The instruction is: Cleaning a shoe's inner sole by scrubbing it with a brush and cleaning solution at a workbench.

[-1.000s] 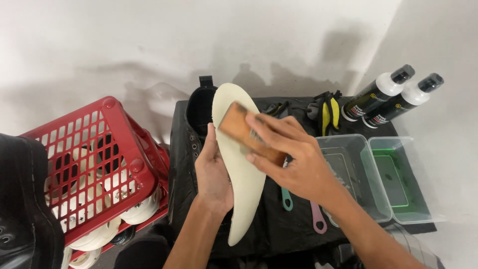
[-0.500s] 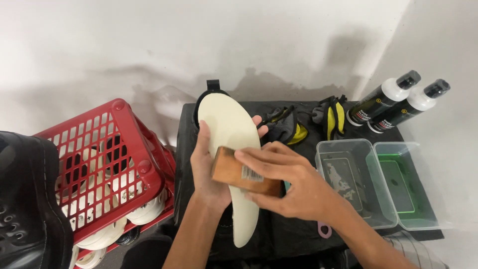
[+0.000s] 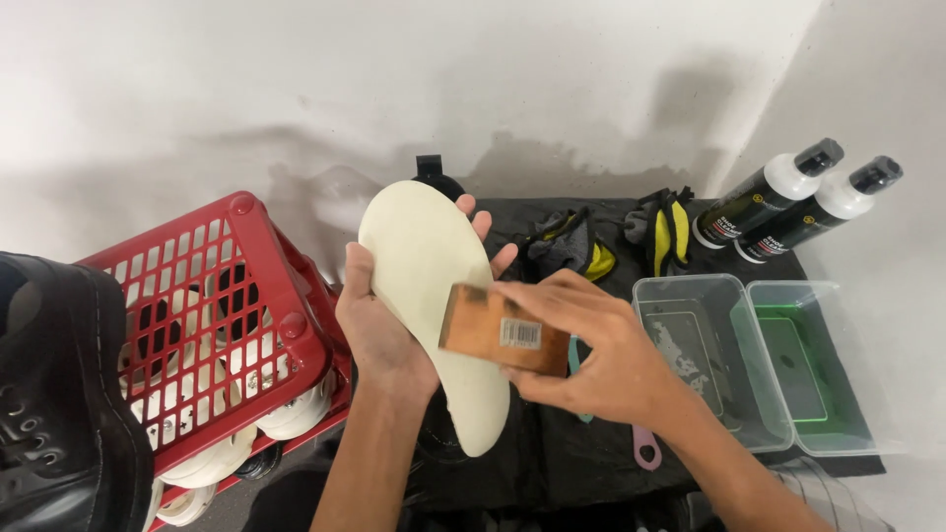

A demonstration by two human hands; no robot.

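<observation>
The cream insole (image 3: 429, 296) is held in the air above the left part of the black-covered table (image 3: 601, 463), heel end toward the near edge and toe end toward the far edge, its broad face turned up toward the camera. The left hand (image 3: 379, 330) grips it from behind and from the left: the thumb lies along the left edge of the insole, and the fingers (image 3: 481, 225) wrap behind it and show past its right edge near the toe end. These fingers are clamped on the insole.

A brown rectangular block (image 3: 503, 332) rests against the lower middle of the insole face, touching it. The right hand (image 3: 591, 355) holds this block from the right, fingers closed over its top and thumb underneath, clamped on the block.

On the table behind the right hand lie a teal-handled tool and a pink-handled tool (image 3: 646, 451), mostly hidden. Toward the right edge stand two clear plastic tubs side by side: a grey-tinted tub (image 3: 709, 355) and a green-tinted tub (image 3: 803, 365), touching each other. At the far right corner two white bottles (image 3: 798, 202) with black caps lie tilted. Grey and yellow gloves (image 3: 611, 241) lie along the far edge.

Left of the table stands a red plastic basket (image 3: 212, 335) holding pale soles. A black boot (image 3: 59, 404) is at the near left.
</observation>
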